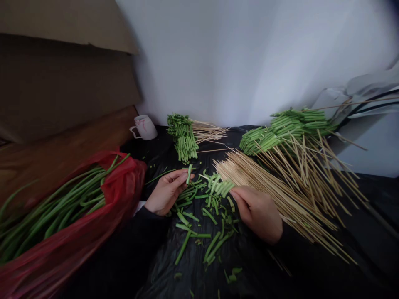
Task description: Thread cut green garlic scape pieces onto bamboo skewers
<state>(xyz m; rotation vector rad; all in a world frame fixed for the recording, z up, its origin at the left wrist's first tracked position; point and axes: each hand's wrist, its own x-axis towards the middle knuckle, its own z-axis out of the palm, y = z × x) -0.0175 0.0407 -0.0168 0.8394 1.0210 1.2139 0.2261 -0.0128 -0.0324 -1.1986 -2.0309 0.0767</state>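
Thin pale-wood skewer strung w/ short green bean pieces (pixel 223 188), held over mid black plastic-covered surface (pixel 168 276); R hand (pixel 258 214) grip clamped on its right end. L hand (pixel 168 191) grip pinched on one short, cut green bean piece (pixel 189 174), near upright. Loose cut green lengths (pixel 210 216) lie btwn & below hands. Bundle of bare tan wooden skewers (pixel 268 187) beside R hand; red translucent plastic bag (pixel 124 182) w/ long green beans (pixel 71 207) at far L.

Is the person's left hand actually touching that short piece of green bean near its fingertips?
Touching. The head view shows the left hand pinching the green bean piece, with the thumb pressed against its side.
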